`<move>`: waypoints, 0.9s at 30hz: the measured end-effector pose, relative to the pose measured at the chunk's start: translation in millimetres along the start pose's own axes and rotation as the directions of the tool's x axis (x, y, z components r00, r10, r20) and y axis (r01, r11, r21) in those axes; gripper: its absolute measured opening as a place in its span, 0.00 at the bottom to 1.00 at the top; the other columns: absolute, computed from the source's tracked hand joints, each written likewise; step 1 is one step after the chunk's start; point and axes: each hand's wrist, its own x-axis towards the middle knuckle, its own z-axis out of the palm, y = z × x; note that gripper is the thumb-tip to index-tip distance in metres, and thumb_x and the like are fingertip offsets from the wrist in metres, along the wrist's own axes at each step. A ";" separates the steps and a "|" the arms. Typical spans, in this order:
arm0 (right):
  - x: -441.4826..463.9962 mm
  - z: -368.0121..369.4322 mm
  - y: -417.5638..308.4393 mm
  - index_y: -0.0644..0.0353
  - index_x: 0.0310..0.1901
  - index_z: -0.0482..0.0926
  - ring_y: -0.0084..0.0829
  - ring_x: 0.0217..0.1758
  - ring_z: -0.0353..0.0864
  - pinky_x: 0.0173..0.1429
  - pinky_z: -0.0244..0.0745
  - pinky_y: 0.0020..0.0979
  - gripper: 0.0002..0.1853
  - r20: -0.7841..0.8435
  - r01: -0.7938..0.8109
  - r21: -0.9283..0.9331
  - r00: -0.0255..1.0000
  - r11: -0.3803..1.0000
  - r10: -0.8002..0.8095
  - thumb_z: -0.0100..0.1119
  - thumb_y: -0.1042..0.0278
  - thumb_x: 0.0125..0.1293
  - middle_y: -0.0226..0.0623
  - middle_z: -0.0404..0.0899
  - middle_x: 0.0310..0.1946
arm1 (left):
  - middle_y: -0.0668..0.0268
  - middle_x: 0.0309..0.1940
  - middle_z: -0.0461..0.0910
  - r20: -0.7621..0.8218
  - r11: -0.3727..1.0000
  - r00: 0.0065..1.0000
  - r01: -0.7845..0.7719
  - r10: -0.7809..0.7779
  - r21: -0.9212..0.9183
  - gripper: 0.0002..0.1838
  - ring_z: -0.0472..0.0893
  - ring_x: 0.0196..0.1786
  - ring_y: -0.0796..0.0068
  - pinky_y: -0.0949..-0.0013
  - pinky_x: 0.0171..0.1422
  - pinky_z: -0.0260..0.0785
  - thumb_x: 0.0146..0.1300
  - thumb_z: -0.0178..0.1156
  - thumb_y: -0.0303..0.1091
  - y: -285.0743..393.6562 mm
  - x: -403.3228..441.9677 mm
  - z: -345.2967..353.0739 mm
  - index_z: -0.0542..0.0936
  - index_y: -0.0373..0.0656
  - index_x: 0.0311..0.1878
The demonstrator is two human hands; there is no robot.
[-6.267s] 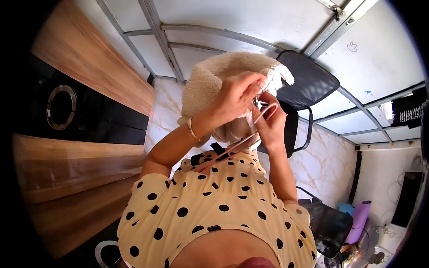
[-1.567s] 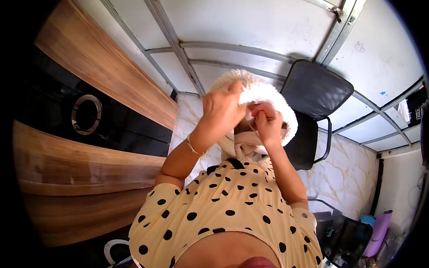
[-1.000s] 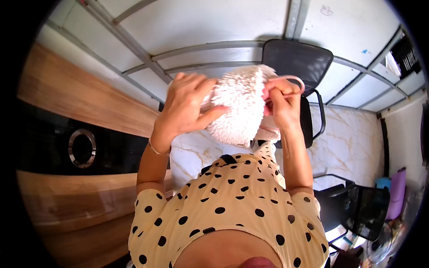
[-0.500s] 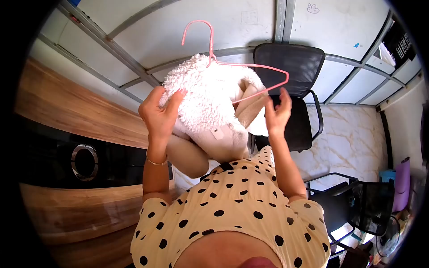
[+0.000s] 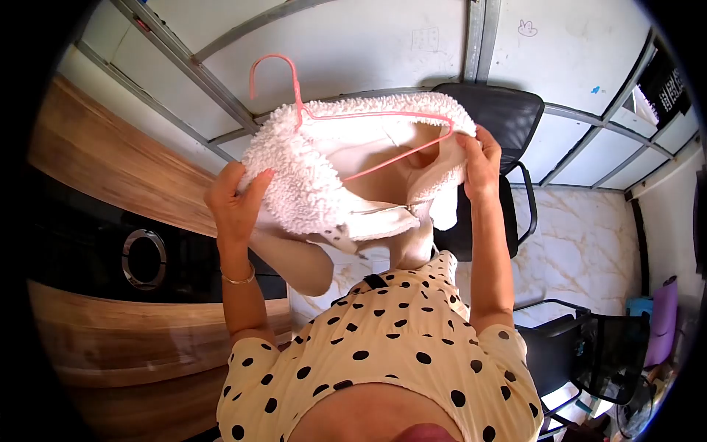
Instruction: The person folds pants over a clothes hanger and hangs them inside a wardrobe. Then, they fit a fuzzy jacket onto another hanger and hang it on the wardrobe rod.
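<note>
A white fleecy jacket [image 5: 294,180] hangs in front of me, its neck spread wide so the smooth lining shows. Inside the opening is a pink hanger [image 5: 375,115], its hook rising at the upper left and one arm reaching to the right side of the collar. My left hand [image 5: 237,202] pinches the fluffy fabric at the left shoulder. At the right edge of the collar, my right hand [image 5: 482,166] grips the fabric with thumb and fingers. The hanger's left arm is hidden in the fleece, and the jacket's lower part is mostly out of sight.
A black office chair [image 5: 508,121] stands behind the jacket by the white panelled wall [image 5: 353,44]. Wood-and-black drawers [image 5: 110,324] line the left side. Another black chair [image 5: 567,346] and a purple rolled mat [image 5: 663,320] are at the lower right, on marble-look floor [image 5: 582,228].
My right hand, open beside the jacket before, now grips the right collar edge. The jacket's neck has been pulled wide, and the hanger has shifted left and down with my left hand.
</note>
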 end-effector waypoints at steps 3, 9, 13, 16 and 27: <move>-10.8 15.6 -29.0 0.73 0.51 0.78 0.24 0.40 0.80 0.45 0.76 0.26 0.18 -0.095 0.195 -0.249 0.970 0.948 -0.225 0.64 0.71 0.62 0.39 0.83 0.39 | 0.60 0.22 0.67 0.051 0.963 0.994 -0.111 0.102 0.247 0.19 0.66 0.25 0.62 0.66 0.29 0.62 0.54 0.75 0.30 -6.1 -2.5 -2.5 0.71 0.36 0.27; -74.5 51.3 -14.9 0.74 0.55 0.73 0.29 0.42 0.80 0.48 0.76 0.31 0.24 0.035 0.502 -0.429 0.840 0.751 -0.542 0.68 0.70 0.61 0.44 0.82 0.37 | 0.58 0.24 0.72 -0.148 0.956 0.982 -0.074 0.120 0.285 0.16 0.71 0.27 0.55 0.62 0.30 0.64 0.53 0.74 0.30 7.8 -12.2 37.4 0.73 0.36 0.28; -118.5 65.0 -0.7 0.73 0.58 0.70 0.49 0.47 0.83 0.54 0.78 0.41 0.27 0.238 0.405 -0.648 0.912 0.645 -0.334 0.69 0.69 0.62 0.57 0.80 0.43 | 0.63 0.23 0.72 -0.221 1.000 0.975 0.003 -0.010 -0.030 0.13 0.69 0.27 0.73 0.69 0.32 0.63 0.54 0.73 0.22 11.2 -24.1 56.4 0.74 0.33 0.30; -114.6 50.3 -4.2 0.71 0.57 0.72 0.51 0.46 0.80 0.50 0.77 0.44 0.24 0.355 0.539 -0.690 0.834 0.484 -0.423 0.69 0.72 0.61 0.55 0.78 0.44 | 0.62 0.23 0.71 -0.250 0.992 0.968 -0.011 -0.021 -0.127 0.13 0.68 0.25 0.70 0.68 0.30 0.62 0.51 0.75 0.22 9.8 -30.6 58.3 0.76 0.34 0.31; -68.5 58.0 -86.3 0.66 0.62 0.75 0.48 0.51 0.76 0.56 0.68 0.46 0.34 0.654 0.753 -0.657 0.587 0.026 -0.478 0.69 0.52 0.59 0.47 0.78 0.48 | 0.62 0.22 0.72 -0.104 0.951 0.988 -0.142 0.117 -0.274 0.12 0.70 0.25 0.68 0.67 0.30 0.62 0.48 0.75 0.24 22.8 -30.0 38.9 0.79 0.35 0.30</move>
